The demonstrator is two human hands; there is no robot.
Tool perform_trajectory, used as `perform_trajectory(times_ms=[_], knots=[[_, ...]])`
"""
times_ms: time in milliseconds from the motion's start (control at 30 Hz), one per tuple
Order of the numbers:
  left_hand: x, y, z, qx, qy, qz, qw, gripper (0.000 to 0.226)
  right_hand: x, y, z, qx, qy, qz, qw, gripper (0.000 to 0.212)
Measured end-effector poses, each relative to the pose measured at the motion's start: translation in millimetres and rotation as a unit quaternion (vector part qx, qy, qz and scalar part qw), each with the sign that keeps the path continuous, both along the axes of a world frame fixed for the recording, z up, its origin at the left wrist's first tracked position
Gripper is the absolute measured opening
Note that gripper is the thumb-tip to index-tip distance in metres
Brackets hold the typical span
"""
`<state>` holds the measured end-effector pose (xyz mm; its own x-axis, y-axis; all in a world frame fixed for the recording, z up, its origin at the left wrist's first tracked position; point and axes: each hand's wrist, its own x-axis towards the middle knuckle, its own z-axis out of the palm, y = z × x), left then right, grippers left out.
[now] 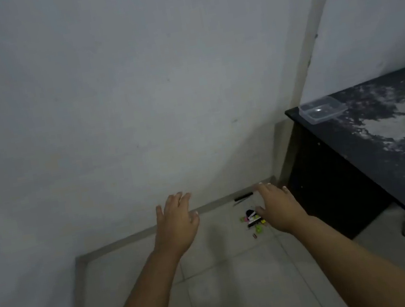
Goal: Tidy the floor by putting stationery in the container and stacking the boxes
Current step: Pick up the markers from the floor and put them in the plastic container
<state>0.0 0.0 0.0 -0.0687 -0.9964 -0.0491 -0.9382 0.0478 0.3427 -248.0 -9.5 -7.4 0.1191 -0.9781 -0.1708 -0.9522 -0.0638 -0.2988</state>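
step: start, reaching for stationery [253,221] on floor far right | hands: left [177,224] & right [279,209] spread, empty | next: crouch, grab bits, container [322,109] on bench

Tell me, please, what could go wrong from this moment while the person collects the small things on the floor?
1. The stationery pile holds many tiny coloured pieces; some may be missed or scattered when the right hand or the left hand reaches in.
2. The clear container sits at the corner of the dark table, so a bump could probably knock it down.
3. The black pen lies against the wall and might be overlooked.
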Motion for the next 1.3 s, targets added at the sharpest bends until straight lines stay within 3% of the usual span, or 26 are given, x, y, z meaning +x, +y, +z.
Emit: perform_trajectory(times_ms=[767, 1067, 1300], knots=[[-62.7, -205.8, -40.9, 0.036, 0.012, -0.091, 0.995, 0.051, -44.5, -170.1, -35.8, 0.068, -0.067, -0.094, 0.991, 0.050], [-92.6, -275.0, -65.4, 0.087, 0.018, -0.211, 0.973, 0.048, -54.0, -203.3, -50.8, 0.096, -0.102, -0.194, 0.971, 0.051], [-108.1, -346.7, -83.9, 0.101, -0.022, -0.355, 0.929, 0.048, -37.2, -231.6, -77.2, 0.098, -0.139, -0.319, 0.932, 0.052]])
